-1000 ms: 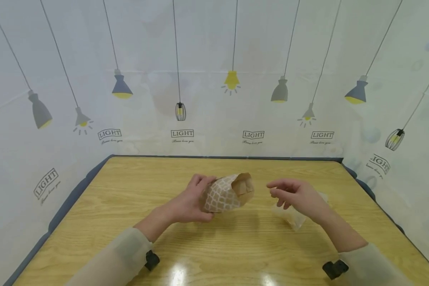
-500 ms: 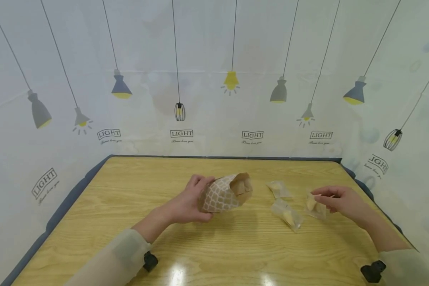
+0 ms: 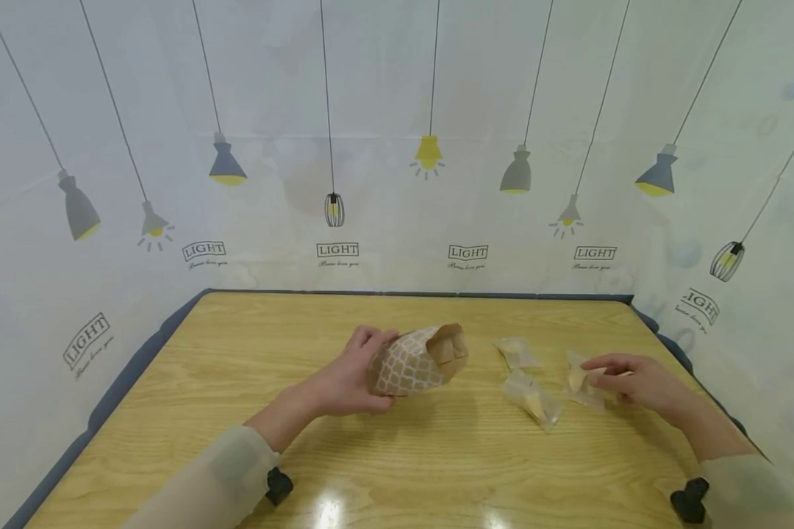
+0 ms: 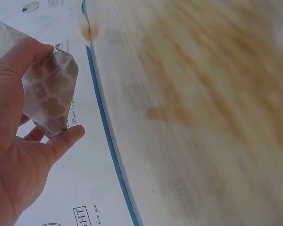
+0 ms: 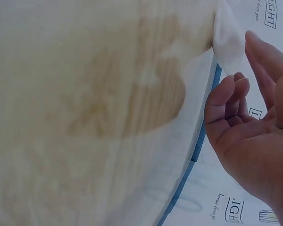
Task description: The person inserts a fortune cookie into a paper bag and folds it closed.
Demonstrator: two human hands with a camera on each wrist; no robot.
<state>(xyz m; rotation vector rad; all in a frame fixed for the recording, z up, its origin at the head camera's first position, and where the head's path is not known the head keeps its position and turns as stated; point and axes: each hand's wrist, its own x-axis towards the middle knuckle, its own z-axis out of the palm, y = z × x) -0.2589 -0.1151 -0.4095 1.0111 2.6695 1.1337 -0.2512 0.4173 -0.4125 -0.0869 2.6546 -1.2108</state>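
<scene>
A brown paper bag (image 3: 410, 361) with a white lattice print lies tilted in my left hand (image 3: 348, 371), its open mouth toward the right. The left wrist view shows the fingers and thumb gripping the patterned bag (image 4: 52, 89). Folded brown paper shows inside the mouth. On the right, my right hand (image 3: 642, 382) has its fingertips at the edge of a clear packet (image 3: 576, 378) with a pale yellow piece inside. In the right wrist view the thumb and fingers stand apart beside that whitish packet (image 5: 228, 40).
Two similar clear packets, one far (image 3: 516, 352) and one nearer (image 3: 532, 400), lie between the bag and my right hand. All rest on a wooden table (image 3: 384, 470). A white sheet (image 3: 384, 73) printed with hanging lamps stands behind and around it.
My right hand has moved right, from near the bag's mouth to the rightmost packet, uncovering the other packets. In the last half second it shifts only slightly. My left hand keeps holding the bag.
</scene>
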